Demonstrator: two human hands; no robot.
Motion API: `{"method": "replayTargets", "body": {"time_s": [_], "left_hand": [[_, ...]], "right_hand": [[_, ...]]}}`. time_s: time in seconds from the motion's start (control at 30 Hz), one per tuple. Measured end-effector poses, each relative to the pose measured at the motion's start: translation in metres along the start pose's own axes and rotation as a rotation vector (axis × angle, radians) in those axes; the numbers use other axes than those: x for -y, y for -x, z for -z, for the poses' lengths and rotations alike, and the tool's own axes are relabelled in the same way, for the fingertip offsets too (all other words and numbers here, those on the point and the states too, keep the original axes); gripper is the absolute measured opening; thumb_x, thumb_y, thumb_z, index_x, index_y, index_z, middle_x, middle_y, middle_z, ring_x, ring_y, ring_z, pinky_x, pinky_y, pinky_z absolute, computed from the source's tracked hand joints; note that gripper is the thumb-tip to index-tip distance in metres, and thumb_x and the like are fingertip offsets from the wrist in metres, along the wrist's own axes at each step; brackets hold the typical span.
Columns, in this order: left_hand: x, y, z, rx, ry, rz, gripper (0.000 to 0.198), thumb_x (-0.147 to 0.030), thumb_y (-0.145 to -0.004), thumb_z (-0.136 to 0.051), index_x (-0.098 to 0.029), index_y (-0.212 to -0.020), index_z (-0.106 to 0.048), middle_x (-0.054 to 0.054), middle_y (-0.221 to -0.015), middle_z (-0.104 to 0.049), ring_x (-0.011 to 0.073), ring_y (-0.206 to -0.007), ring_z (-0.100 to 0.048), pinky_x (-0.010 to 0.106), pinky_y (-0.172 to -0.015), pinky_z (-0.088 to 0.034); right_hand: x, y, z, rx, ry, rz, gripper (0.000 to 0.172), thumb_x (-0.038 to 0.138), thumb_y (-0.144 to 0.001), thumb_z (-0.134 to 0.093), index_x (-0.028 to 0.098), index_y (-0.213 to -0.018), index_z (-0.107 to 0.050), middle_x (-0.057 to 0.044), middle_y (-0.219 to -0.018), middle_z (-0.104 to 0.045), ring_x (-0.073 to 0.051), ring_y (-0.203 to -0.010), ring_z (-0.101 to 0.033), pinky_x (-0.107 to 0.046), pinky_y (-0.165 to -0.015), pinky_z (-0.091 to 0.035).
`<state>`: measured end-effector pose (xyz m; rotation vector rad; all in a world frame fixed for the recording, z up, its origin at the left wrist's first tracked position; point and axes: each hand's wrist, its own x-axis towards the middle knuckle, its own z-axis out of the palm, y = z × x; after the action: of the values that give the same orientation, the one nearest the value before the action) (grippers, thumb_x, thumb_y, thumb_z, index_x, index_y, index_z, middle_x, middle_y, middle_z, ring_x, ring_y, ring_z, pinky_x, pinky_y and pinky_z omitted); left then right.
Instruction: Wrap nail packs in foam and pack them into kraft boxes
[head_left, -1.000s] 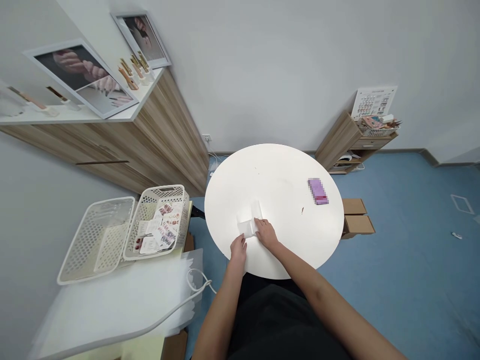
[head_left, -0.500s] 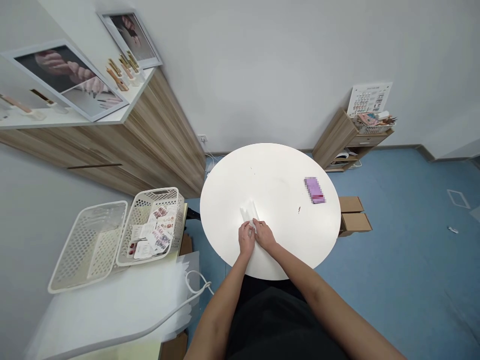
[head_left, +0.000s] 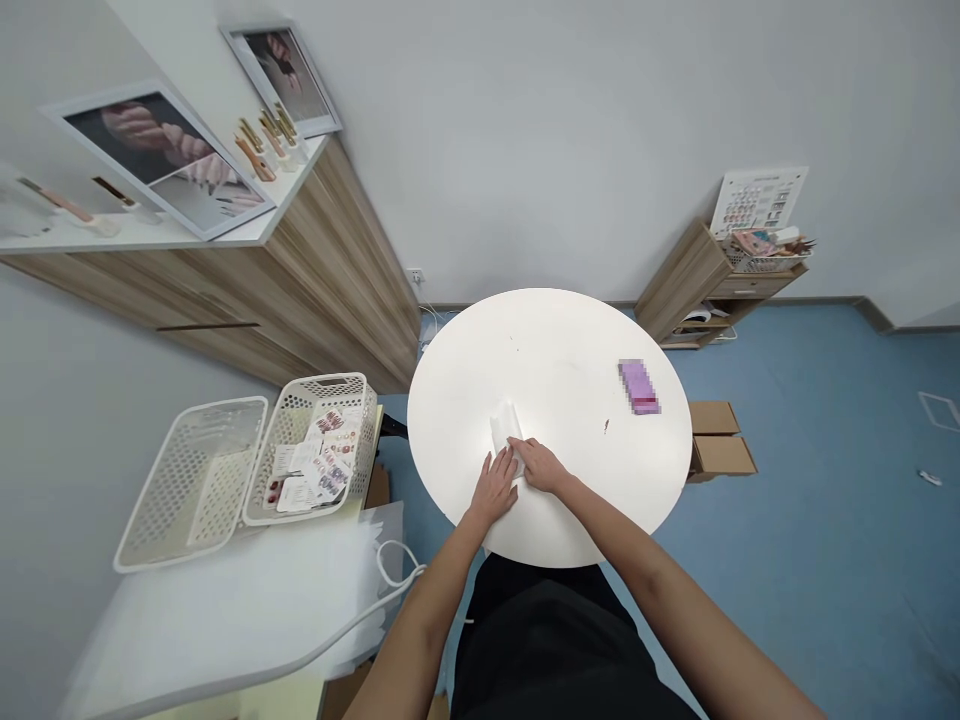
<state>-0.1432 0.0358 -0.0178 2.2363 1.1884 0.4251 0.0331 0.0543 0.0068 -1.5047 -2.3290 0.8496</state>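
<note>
Left hand is flat on the table, fingers pointing up-frame, tips just beside the folded white sheet; can't tell if they touch it. Right hand comes in from the right, with its fingers over the sheet's near end. Hands are apart but close, no clamp visible. Can't tell if the right is pinching or just resting. Sheet lies near the table's front edge, its near end hidden under the right fingers. Paper or cloth: can't tell. No print visible on it.

Round white table: pink-purple box sits right of centre, its face pixelated, so any label is unreadable. Small brown speck lies between it and the hands.

Left of table: two white perforated plastic baskets. The nearer one holds printed cards with small colour pictures; text too small to read. Second basket sits beside it, touching or nearly so.

Back right: wooden shelf unit with a swatch chart, its writing illegible. Cardboard boxes stand on the blue floor, partly behind the table edge. Back left: wood-veneer cabinet with framed nail photos, blurred toward the frame edge.
</note>
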Motion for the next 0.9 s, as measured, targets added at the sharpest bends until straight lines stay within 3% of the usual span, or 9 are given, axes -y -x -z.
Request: {"method": "replayTargets", "body": {"time_s": [0.13, 0.33, 0.43, 0.53, 0.6, 0.73, 0.8, 0.9], "left_hand": [[0.001, -0.009, 0.002, 0.058, -0.047, 0.041, 0.063, -0.010, -0.076, -0.053, -0.021, -0.137, -0.046, 0.012, -0.149, -0.045, 0.0289, -0.142, -0.034, 0.051, -0.119, -0.019], [0.010, -0.025, 0.024, 0.098, 0.012, 0.037, 0.057, -0.010, -0.076, -0.051, -0.021, -0.132, -0.050, 0.011, -0.136, -0.055, 0.0277, -0.132, -0.046, 0.045, -0.112, -0.037], [0.018, -0.037, 0.042, 0.115, 0.089, 0.056, 0.042, -0.018, -0.084, -0.048, -0.025, -0.125, -0.055, 0.007, -0.128, -0.058, 0.0224, -0.117, -0.056, 0.039, -0.099, -0.048], [0.028, -0.054, 0.055, 0.073, 0.106, 0.092, 0.025, -0.026, -0.088, -0.048, -0.024, -0.109, -0.062, 0.006, -0.116, -0.061, 0.0210, -0.103, -0.059, 0.035, -0.090, -0.051], [0.034, -0.067, 0.060, 0.031, 0.106, 0.121, 0.021, -0.029, -0.088, -0.053, -0.024, -0.103, -0.066, 0.006, -0.103, -0.065, 0.0230, -0.100, -0.059, 0.036, -0.090, -0.050], [0.048, -0.090, 0.061, -0.043, 0.162, 0.219, 0.032, -0.028, -0.086, -0.056, -0.028, -0.117, -0.065, 0.004, -0.099, -0.069, 0.0233, -0.099, -0.060, 0.037, -0.091, -0.050], [0.055, -0.098, 0.057, -0.071, 0.192, 0.242, 0.034, -0.025, -0.086, -0.056, -0.028, -0.119, -0.064, 0.004, -0.107, -0.068, 0.0220, -0.101, -0.061, 0.037, -0.094, -0.050], [0.060, -0.104, 0.048, -0.147, 0.201, 0.275, 0.032, -0.022, -0.085, -0.056, -0.027, -0.116, -0.066, 0.004, -0.115, -0.063, 0.0204, -0.102, -0.063, 0.037, -0.094, -0.051]], "right_hand": [[0.001, -0.021, 0.009, 0.069, 0.016, -0.096, 0.063, 0.004, -0.076, -0.048, 0.020, -0.137, -0.048, -0.009, -0.124, -0.062, -0.025, -0.111, -0.047, -0.037, -0.092, -0.043], [-0.009, -0.048, 0.009, 0.048, -0.221, -0.305, 0.053, 0.002, -0.075, -0.046, 0.021, -0.123, -0.058, -0.005, -0.106, -0.067, -0.021, -0.109, -0.052, -0.030, -0.089, -0.043], [-0.017, -0.051, 0.012, -0.028, -0.337, -0.367, 0.051, 0.001, -0.076, -0.040, 0.023, -0.119, -0.058, -0.003, -0.107, -0.068, -0.018, -0.103, -0.057, -0.030, -0.090, -0.044], [-0.021, -0.043, 0.014, -0.162, -0.341, -0.400, 0.049, 0.003, -0.080, -0.036, 0.022, -0.122, -0.055, -0.005, -0.115, -0.065, -0.017, -0.103, -0.059, -0.032, -0.093, -0.045], [-0.020, -0.036, 0.011, -0.270, -0.260, -0.382, 0.050, 0.006, -0.082, -0.035, 0.019, -0.128, -0.051, -0.008, -0.121, -0.061, -0.019, -0.111, -0.055, -0.036, -0.097, -0.045], [-0.012, -0.024, -0.005, -0.389, -0.087, -0.230, 0.063, 0.005, -0.081, -0.035, 0.018, -0.142, -0.038, -0.012, -0.136, -0.050, -0.023, -0.125, -0.047, -0.046, -0.105, -0.042], [-0.009, -0.023, -0.014, -0.356, 0.003, -0.127, 0.070, 0.003, -0.078, -0.036, 0.017, -0.147, -0.033, -0.015, -0.143, -0.045, -0.025, -0.133, -0.040, -0.051, -0.108, -0.040], [-0.006, -0.024, -0.023, -0.207, 0.113, -0.049, 0.076, 0.000, -0.075, -0.038, 0.014, -0.150, -0.031, -0.016, -0.153, -0.036, -0.028, -0.142, -0.029, -0.054, -0.112, -0.034]]}}
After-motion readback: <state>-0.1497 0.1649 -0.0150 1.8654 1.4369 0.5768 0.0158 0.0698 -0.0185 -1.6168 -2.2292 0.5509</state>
